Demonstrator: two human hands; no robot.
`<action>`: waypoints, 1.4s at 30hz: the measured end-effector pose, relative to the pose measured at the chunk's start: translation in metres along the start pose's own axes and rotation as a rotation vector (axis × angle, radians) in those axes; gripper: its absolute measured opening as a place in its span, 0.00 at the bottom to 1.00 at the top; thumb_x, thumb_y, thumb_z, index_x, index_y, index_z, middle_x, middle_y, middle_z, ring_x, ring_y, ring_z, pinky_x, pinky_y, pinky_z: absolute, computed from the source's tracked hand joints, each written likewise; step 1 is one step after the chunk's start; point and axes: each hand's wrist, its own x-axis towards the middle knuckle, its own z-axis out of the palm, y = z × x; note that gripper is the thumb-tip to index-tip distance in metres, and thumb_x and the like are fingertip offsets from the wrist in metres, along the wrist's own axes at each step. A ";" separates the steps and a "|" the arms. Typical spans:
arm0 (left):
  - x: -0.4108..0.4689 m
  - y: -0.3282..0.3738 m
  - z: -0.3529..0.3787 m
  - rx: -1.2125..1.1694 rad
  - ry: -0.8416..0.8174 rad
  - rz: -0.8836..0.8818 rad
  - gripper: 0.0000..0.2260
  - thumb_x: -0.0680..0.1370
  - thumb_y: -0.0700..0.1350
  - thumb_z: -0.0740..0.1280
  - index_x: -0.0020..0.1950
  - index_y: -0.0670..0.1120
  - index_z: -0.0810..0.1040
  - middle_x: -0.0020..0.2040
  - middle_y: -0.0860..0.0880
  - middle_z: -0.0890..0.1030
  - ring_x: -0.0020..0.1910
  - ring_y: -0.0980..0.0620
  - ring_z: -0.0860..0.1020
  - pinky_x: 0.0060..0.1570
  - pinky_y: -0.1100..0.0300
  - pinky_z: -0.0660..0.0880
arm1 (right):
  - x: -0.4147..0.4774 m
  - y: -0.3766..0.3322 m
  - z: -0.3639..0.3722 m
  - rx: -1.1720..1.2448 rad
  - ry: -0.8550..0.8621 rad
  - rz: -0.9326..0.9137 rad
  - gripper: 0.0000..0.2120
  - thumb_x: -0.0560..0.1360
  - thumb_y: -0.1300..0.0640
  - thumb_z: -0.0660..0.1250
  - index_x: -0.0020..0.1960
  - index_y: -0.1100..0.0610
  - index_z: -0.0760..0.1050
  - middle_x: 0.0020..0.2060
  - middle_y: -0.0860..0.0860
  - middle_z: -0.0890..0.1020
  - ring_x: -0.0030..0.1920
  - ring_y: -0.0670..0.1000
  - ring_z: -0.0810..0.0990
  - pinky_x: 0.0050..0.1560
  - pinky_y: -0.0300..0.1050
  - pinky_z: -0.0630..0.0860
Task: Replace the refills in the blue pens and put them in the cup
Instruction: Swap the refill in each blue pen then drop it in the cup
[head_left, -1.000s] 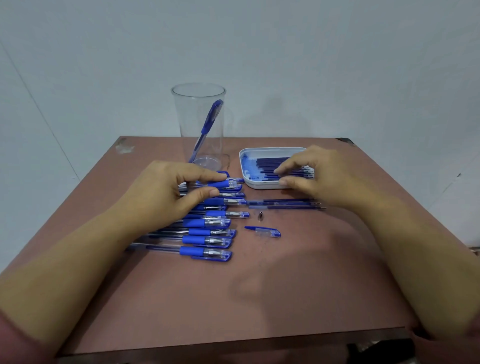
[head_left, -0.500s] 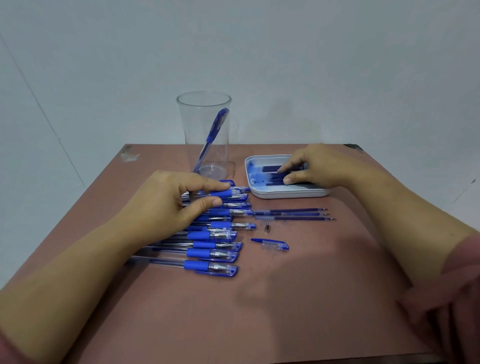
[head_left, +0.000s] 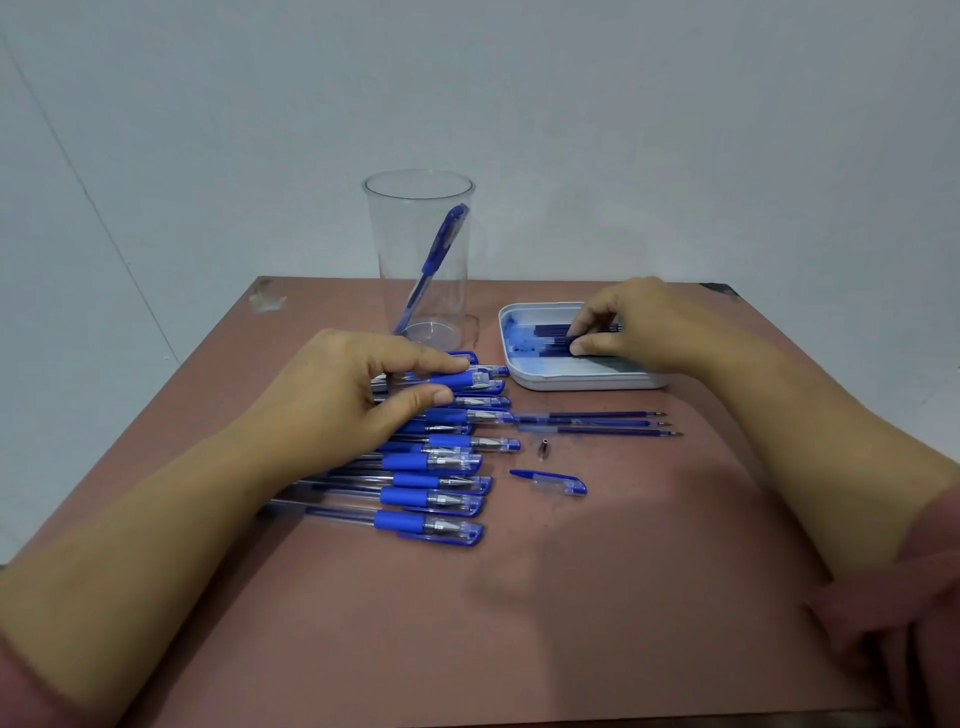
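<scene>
Pinching one blue pen (head_left: 462, 380) near the far end of the row of pens (head_left: 402, 519) with the left hand (head_left: 353, 400), index finger and thumb curled round it. Lying left-to-right along the worktop (head_left: 571, 623), capped tips pointing right, just in front of the clear cup (head_left: 395, 249). Gripping dark refills (head_left: 550, 343) in the white tray (head_left: 571, 384) with the right hand (head_left: 644, 327), fingers bent; those also running left-to-right.

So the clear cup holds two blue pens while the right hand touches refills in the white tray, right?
No. The head view shows one blue pen in the clear cup, not two; the right hand does touch refills in the white tray.
</scene>
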 end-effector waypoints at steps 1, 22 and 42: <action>0.000 -0.001 0.000 0.000 0.002 -0.002 0.13 0.73 0.52 0.70 0.56 0.62 0.79 0.45 0.76 0.75 0.44 0.78 0.74 0.45 0.80 0.67 | -0.001 -0.001 -0.001 0.020 0.012 0.006 0.05 0.72 0.52 0.74 0.48 0.48 0.83 0.42 0.43 0.81 0.44 0.43 0.78 0.42 0.31 0.71; -0.003 0.003 -0.002 -0.025 -0.012 -0.012 0.12 0.73 0.50 0.72 0.56 0.61 0.80 0.40 0.80 0.74 0.42 0.77 0.75 0.42 0.80 0.67 | -0.078 -0.049 0.002 0.216 0.173 -0.240 0.08 0.68 0.52 0.76 0.47 0.47 0.83 0.38 0.43 0.82 0.44 0.43 0.79 0.44 0.31 0.71; -0.002 0.002 -0.003 -0.050 -0.072 -0.026 0.12 0.72 0.57 0.69 0.55 0.63 0.79 0.46 0.63 0.82 0.44 0.68 0.79 0.44 0.73 0.73 | -0.071 -0.043 0.006 0.181 0.157 -0.274 0.06 0.70 0.52 0.74 0.47 0.46 0.83 0.40 0.43 0.83 0.44 0.43 0.79 0.47 0.38 0.74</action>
